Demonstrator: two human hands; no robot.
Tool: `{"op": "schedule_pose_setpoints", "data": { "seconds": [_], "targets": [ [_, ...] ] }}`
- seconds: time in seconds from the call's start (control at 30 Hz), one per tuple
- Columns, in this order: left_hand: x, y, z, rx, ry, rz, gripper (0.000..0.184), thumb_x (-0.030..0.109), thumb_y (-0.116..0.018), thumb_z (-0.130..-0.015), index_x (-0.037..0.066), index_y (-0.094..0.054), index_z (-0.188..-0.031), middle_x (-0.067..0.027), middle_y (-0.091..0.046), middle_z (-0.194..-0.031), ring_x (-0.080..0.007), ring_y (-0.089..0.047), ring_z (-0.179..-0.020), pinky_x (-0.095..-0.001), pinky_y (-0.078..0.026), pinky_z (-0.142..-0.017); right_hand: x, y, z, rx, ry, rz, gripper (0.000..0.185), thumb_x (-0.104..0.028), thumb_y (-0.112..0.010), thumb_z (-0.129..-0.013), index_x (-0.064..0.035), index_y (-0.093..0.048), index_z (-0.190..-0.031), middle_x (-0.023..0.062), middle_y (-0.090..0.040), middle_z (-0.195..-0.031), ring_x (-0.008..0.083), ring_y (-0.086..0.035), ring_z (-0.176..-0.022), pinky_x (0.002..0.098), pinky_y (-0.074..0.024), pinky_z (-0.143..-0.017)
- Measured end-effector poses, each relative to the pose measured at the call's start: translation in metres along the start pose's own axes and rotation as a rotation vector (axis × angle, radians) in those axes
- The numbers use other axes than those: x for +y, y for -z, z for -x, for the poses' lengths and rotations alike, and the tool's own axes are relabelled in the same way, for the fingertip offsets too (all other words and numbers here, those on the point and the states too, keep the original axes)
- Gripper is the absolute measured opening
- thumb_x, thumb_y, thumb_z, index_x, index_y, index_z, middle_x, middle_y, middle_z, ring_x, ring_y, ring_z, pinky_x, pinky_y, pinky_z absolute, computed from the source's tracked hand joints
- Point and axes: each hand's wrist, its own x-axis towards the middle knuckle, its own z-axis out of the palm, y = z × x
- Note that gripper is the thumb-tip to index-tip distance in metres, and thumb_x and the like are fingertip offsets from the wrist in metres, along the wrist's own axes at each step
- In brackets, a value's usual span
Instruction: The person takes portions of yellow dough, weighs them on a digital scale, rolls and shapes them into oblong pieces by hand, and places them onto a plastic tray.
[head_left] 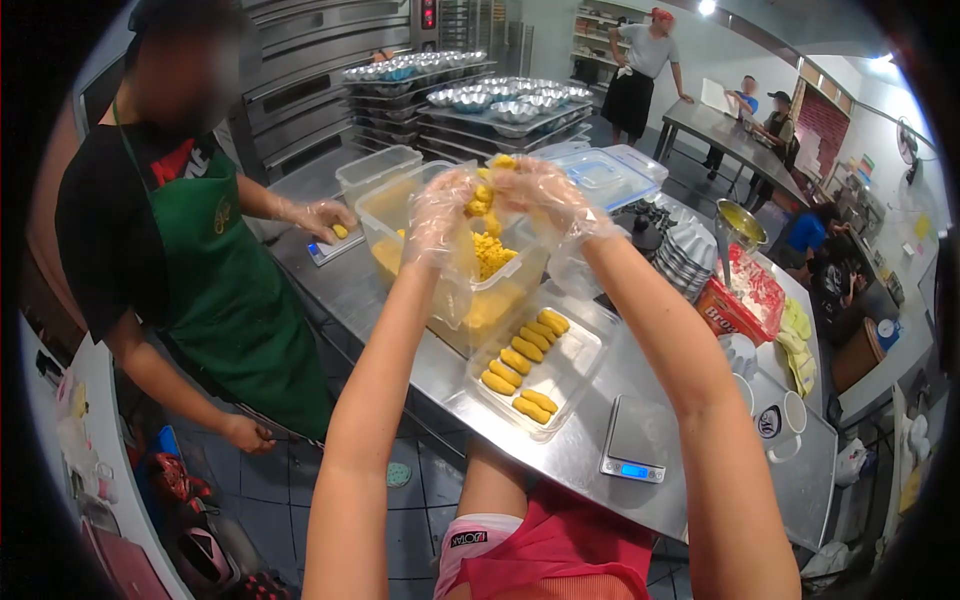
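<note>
Both hands wear clear plastic gloves and are raised over a deep plastic tub [385, 215] with crumbly yellow dough [492, 257] in it. My left hand [443, 212] curls around a clump of yellow dough [482, 200]. Close beside it, my right hand [545, 195] has its fingers closed on the same dough, with a bit showing above the fingertips. Below the tub lies a shallow clear tray [572, 385], where several shaped yellow dough pieces [521, 361] are lined up. Part of the dough is hidden behind the fingers.
A digital scale [636, 440] sits right of the tray, near white mugs [783, 425]. Stacked metal molds [688, 255] and a red box [740, 295] stand farther right. At left, a co-worker in a green apron [225, 270] reaches over another scale [335, 245].
</note>
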Motion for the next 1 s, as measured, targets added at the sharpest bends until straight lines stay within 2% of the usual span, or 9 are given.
{"op": "schedule_pose_setpoints", "data": {
  "seconds": [0.17,0.3,0.33,0.43,0.53,0.63,0.67,0.77,1.0],
  "targets": [
    [-0.005,0.004,-0.001,0.009,-0.039,-0.196,0.032,0.019,-0.058,-0.087,0.000,-0.057,-0.113,-0.0056,-0.061,-0.096,-0.0124,-0.059,-0.080,-0.0251,-0.050,-0.067,0.000,0.004,0.012,0.022,0.011,0.323,0.051,-0.026,-0.069,-0.074,0.0037,-0.056,-0.113,0.0138,-0.064,-0.092,0.0182,-0.061,-0.083,0.0269,-0.0475,-0.069],
    [0.003,0.000,0.002,-0.099,0.024,-0.151,0.038,0.020,-0.058,-0.087,0.000,-0.052,-0.119,-0.0056,-0.059,-0.099,-0.0121,-0.057,-0.084,-0.0252,-0.049,-0.070,0.005,-0.003,0.010,-0.086,0.079,0.257,0.053,-0.027,-0.070,-0.071,0.0052,-0.056,-0.111,0.0140,-0.065,-0.095,0.0198,-0.061,-0.088,0.0283,-0.0481,-0.074],
    [0.003,0.000,0.002,-0.101,0.006,-0.155,0.040,0.020,-0.059,-0.086,0.000,-0.051,-0.120,-0.0058,-0.059,-0.100,-0.0122,-0.057,-0.086,-0.0254,-0.048,-0.071,0.002,-0.009,0.006,-0.086,0.004,0.397,0.038,-0.022,-0.069,-0.073,0.0050,-0.060,-0.098,0.0110,-0.063,-0.090,0.0165,-0.060,-0.085,0.0277,-0.0487,-0.071],
    [0.011,-0.001,0.009,-0.085,-0.023,-0.147,0.045,0.020,-0.060,-0.086,0.000,-0.047,-0.124,-0.0066,-0.058,-0.105,-0.0126,-0.055,-0.090,-0.0259,-0.047,-0.075,-0.005,-0.010,0.009,-0.184,-0.051,0.012,0.029,-0.016,-0.067,-0.076,0.0018,-0.056,-0.096,0.0069,-0.060,-0.088,0.0132,-0.059,-0.082,0.0264,-0.0492,-0.068],
    [0.013,0.002,0.005,-0.066,0.012,-0.166,0.047,0.019,-0.060,-0.086,-0.001,-0.045,-0.125,-0.0079,-0.057,-0.107,-0.0132,-0.056,-0.091,-0.0262,-0.047,-0.076,-0.003,-0.006,0.013,-0.151,-0.118,-0.176,0.036,-0.014,-0.063,-0.081,0.0040,-0.051,-0.111,0.0113,-0.058,-0.101,0.0162,-0.058,-0.091,0.0274,-0.0482,-0.084],
    [0.006,0.006,-0.001,-0.024,0.018,-0.098,0.046,0.018,-0.060,-0.086,-0.002,-0.044,-0.125,-0.0091,-0.058,-0.107,-0.0138,-0.056,-0.091,-0.0262,-0.047,-0.077,-0.002,-0.004,0.015,-0.135,-0.028,-0.210,0.033,-0.009,-0.060,-0.082,0.0018,-0.050,-0.112,0.0101,-0.056,-0.104,0.0164,-0.058,-0.093,0.0287,-0.0494,-0.084],
    [0.003,0.007,-0.001,-0.006,0.009,-0.057,0.046,0.018,-0.059,-0.087,-0.002,-0.043,-0.125,-0.0094,-0.058,-0.106,-0.0139,-0.057,-0.091,-0.0261,-0.047,-0.077,0.005,0.003,0.007,-0.170,-0.117,-0.429,0.031,-0.007,-0.060,-0.082,-0.0006,-0.048,-0.111,0.0092,-0.055,-0.103,0.0174,-0.058,-0.094,0.0304,-0.0507,-0.082],
    [0.000,0.006,0.000,0.079,-0.033,0.209,0.039,0.012,-0.057,-0.087,-0.002,-0.046,-0.121,-0.0075,-0.058,-0.100,-0.0124,-0.056,-0.087,-0.0249,-0.045,-0.076,0.012,0.010,0.007,-0.165,-0.063,-0.488,0.030,-0.009,-0.061,-0.083,-0.0017,-0.048,-0.110,0.0097,-0.054,-0.104,0.0179,-0.057,-0.095,0.0300,-0.0513,-0.081],
    [0.000,0.009,-0.002,-0.079,-0.013,0.018,0.040,0.020,-0.057,-0.089,-0.001,-0.046,-0.121,-0.0089,-0.057,-0.108,-0.0151,-0.055,-0.096,-0.0269,-0.045,-0.082,0.012,-0.001,0.006,-0.126,-0.049,-0.404,0.039,-0.012,-0.065,-0.080,0.0023,-0.048,-0.112,0.0106,-0.060,-0.096,0.0179,-0.061,-0.087,0.0283,-0.0512,-0.078]
  ]
}}
